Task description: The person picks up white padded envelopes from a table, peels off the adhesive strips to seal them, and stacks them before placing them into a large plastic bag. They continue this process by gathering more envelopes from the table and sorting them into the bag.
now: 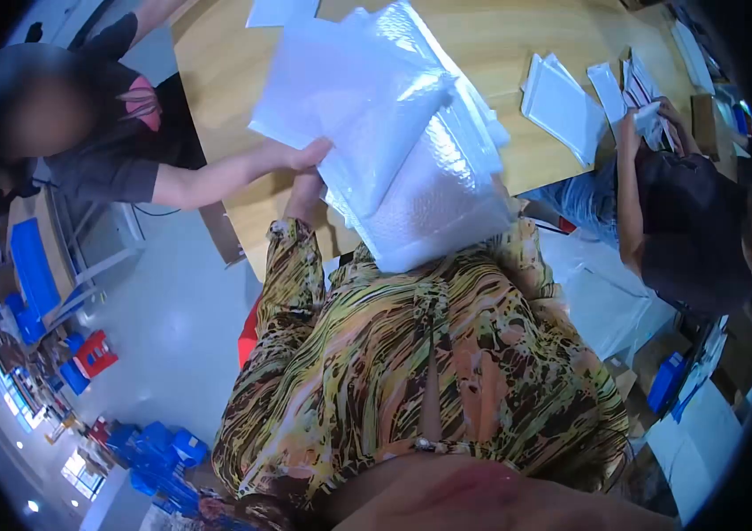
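Note:
A thick stack of white, shiny bubble mailers (433,168) lies tilted in front of my body, its lower corner overlapping my patterned shirt. Across its top sits a smoother translucent mailer (349,97), turned at an angle. My left hand (305,193) reaches to the stack's left edge; only the wrist and back of the hand show, and its fingers are hidden behind the mailers. A co-worker's hand (310,155) from the left touches the edge of the top mailer, just above my left hand. My right hand is out of sight behind the stack, with only its sleeve showing.
Beneath the stack is a wooden table (226,88). More white mailers (564,108) lie to the right, where another person (694,212) handles a small white item. Blue bins (159,456) and a red crate (95,354) stand on the floor at left.

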The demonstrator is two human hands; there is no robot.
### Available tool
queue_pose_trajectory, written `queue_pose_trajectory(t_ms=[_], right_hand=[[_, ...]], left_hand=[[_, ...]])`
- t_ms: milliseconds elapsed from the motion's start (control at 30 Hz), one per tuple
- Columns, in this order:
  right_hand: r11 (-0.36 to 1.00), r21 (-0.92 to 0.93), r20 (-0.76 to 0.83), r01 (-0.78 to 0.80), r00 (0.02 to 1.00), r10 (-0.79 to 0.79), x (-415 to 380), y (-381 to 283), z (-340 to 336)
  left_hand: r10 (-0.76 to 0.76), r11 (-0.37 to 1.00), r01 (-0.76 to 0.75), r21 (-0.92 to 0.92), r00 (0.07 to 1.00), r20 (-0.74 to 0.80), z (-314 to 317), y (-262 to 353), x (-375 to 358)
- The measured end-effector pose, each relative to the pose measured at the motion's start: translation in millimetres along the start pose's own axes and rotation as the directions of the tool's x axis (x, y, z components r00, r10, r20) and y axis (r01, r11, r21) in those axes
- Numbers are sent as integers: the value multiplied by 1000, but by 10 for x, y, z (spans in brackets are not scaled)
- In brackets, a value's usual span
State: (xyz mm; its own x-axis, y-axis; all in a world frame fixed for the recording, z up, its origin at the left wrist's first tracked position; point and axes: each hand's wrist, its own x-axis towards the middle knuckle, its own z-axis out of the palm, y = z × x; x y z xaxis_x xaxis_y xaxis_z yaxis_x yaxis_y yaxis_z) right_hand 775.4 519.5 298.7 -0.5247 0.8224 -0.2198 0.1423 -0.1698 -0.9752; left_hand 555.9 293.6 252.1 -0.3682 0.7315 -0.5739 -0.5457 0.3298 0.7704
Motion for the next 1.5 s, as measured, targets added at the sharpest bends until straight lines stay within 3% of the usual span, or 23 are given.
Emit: queue_pose_trajectory(t_ms=[67, 133, 167, 233, 300, 333, 400, 433, 467, 533, 700, 767, 800, 867, 933, 1000, 1133, 1267, 1300, 1333, 1367, 1433, 1500], right_hand=[[900, 341, 52, -273, 961, 272, 103, 161, -146], [672, 602, 446, -431, 880, 165, 12, -246, -188], [646, 601, 481, -471, 858, 178, 45, -519, -186], [613, 604, 514, -509, 837, 188, 126, -774, -137], [824, 397, 575, -403, 809, 118, 278, -926, -25], [824, 402, 572, -400, 812, 115, 273, -1045, 21], [974, 93, 523, -206, 843, 128, 202, -1347, 110], [910, 135, 604, -391, 761, 237, 244, -1391, 96], [913, 142, 600, -382, 767, 227, 221, -1401, 77], [907, 297, 657, -298, 753, 32, 123, -1366, 16], [991, 4, 562, -132, 820, 107, -176, -1097, -409], [980, 186, 549, -74, 835, -41, -390, -806, -590], [974, 208, 503, -88, 864, -29, -536, -806, -637], [882, 401, 471, -249, 882, 34, -770, -841, -734], [869, 437, 378, -233, 924, 58, -941, -724, -910], [963, 204, 222, -176, 966, 130, -1194, -898, -910], [869, 468, 253, -161, 967, 43, -1336, -849, -883], [713, 662, 223, -232, 969, 109, -1329, 171, -1072], [933, 310, -19, 182, 983, -185, -1414, 317, -1096], [917, 288, -138, 275, 960, -245, -1492, 377, -1052], [899, 247, -254, 361, 920, -300, -1573, 415, -1000], [895, 230, -315, 383, 899, -304, -1673, 445, -967], [862, 237, -535, 448, 801, -269, -1749, 536, -949]], left_hand=[[47, 964, -47, -264, 999, -6, -130, -130, -121], [191, 770, -196, -607, 979, -74, -274, -237, -170], [149, 633, 5, -774, 981, 128, -59, -84, -449], [270, 687, 23, -726, 920, 285, 321, 53, -802], [363, 708, 15, -706, 850, 381, 598, 140, -904], [356, 712, 35, -701, 843, 403, 755, 252, -916], [98, 733, 153, -663, 941, 325, 881, 317, -766], [91, 823, 62, -565, 967, 240, 998, 296, -709], [103, 895, -24, -445, 982, 155, 1125, 333, -657], [18, 935, 38, -352, 988, 153, 1237, 435, -688], [-50, 926, 125, -357, 976, 213, 1385, 345, -831], [38, 957, 41, -287, 964, 262, 1431, 271, -882], [25, 961, 58, -269, 955, 296, 1457, 270, -884], [133, 990, -144, 15, 947, 291, 1511, 329, -855], [105, 968, -184, 171, 915, 389, 1620, 500, -878], [83, 928, -226, 296, 900, 427, 1749, 636, -870], [92, 877, -307, 370, 863, 497, 1912, 763, -731], [-36, 755, -345, 558, 828, 560, 2184, 880, -443], [-27, 802, -326, 500, 817, 576, 2294, 919, -447], [-12, 843, -311, 440, 806, 592, 2412, 941, -398], [-10, 794, -431, 428, 695, 718, 2440, 961, -248], [-58, 799, -415, 435, 667, 743, 2681, 1076, -248], [-58, 806, -454, 380, 578, 814, 2846, 1179, -377]])
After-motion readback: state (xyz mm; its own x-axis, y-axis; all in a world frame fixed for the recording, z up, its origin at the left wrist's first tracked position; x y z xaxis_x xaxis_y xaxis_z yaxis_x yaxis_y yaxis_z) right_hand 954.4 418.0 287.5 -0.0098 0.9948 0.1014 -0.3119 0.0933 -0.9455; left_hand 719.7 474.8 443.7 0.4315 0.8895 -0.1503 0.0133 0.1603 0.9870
